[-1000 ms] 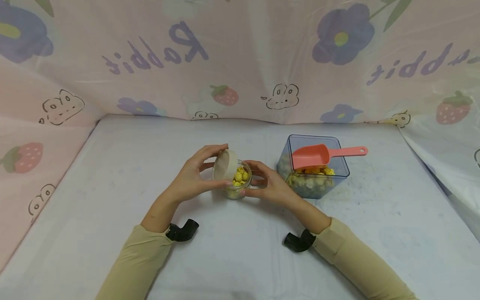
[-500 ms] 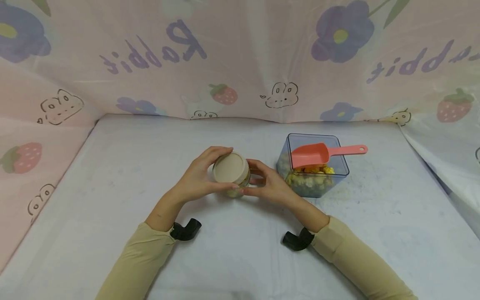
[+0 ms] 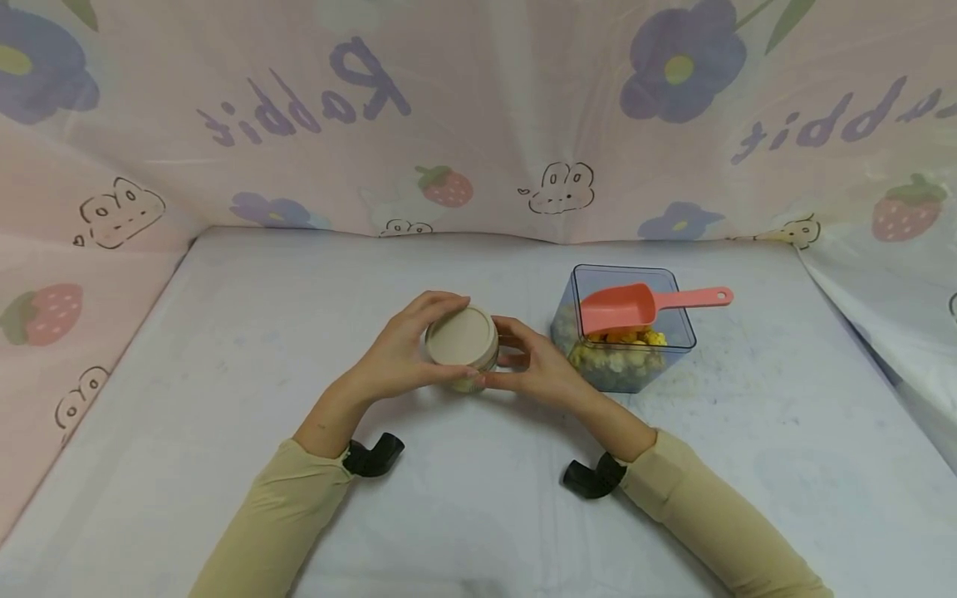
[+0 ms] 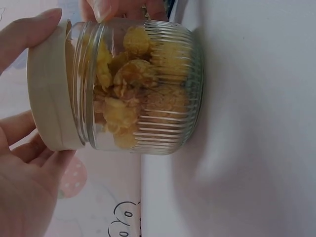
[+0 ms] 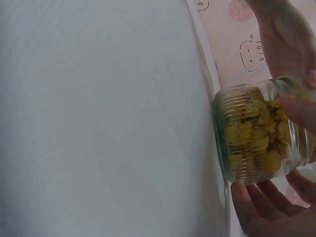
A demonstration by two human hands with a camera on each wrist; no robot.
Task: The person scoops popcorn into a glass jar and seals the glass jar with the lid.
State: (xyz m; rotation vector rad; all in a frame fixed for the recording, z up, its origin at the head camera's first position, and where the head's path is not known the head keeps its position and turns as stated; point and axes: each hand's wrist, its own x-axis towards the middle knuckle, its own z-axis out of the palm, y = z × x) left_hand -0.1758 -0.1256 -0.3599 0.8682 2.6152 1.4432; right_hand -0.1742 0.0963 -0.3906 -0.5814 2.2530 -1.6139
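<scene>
A ribbed glass jar (image 4: 143,89) of yellow popcorn stands upright on the white table in front of me. My left hand (image 3: 399,353) grips a cream lid (image 3: 461,335) by its rim, thumb on the near side and fingers on the far side. The lid sits over the jar's mouth; in the left wrist view it (image 4: 49,89) looks slightly tilted, with glass threads showing below it. From the right side my right hand (image 3: 542,365) holds the jar's glass body between thumb and fingers, as the right wrist view of the jar (image 5: 256,133) also shows.
Right of the jar stands a clear bluish square container (image 3: 624,374) partly filled with popcorn. A coral-pink scoop (image 3: 620,309) lies across its top, handle sticking out to the right. A printed curtain (image 3: 478,124) rises behind the white table (image 3: 262,332).
The lid, held tilted beside the open jar a second ago, has swung right and down and now covers its mouth. The right hand has kept its hold on the jar.
</scene>
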